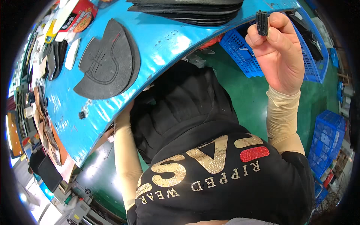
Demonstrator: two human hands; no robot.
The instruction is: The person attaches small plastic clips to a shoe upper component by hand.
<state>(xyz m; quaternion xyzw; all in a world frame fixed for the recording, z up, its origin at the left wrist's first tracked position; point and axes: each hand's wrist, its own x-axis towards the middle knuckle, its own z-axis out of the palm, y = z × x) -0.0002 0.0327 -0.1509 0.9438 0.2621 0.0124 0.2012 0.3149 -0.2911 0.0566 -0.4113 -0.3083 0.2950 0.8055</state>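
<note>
Raised at the upper right, my right hand (278, 52) pinches a small bundle of black strips (262, 23) between thumb and fingers. The bundle is held upright, beyond the table's edge. My left hand (129, 108) is down at the near edge of the blue table (157, 47); only a bit near the wrist shows, and its fingers are hidden. Closest to it on the tabletop lies a stack of curved black leather-like pieces (107, 62) with stitched lines and a notch. A small black scrap (82, 115) lies near the table's left corner.
A thick stack of black pieces (187, 11) sits at the table's far side. A red noodle cup (80, 18) and a yellow-handled tool (50, 33) are at the far left. Blue plastic baskets (242, 52) stand beyond the table, and a blue crate (327, 140) is on the right.
</note>
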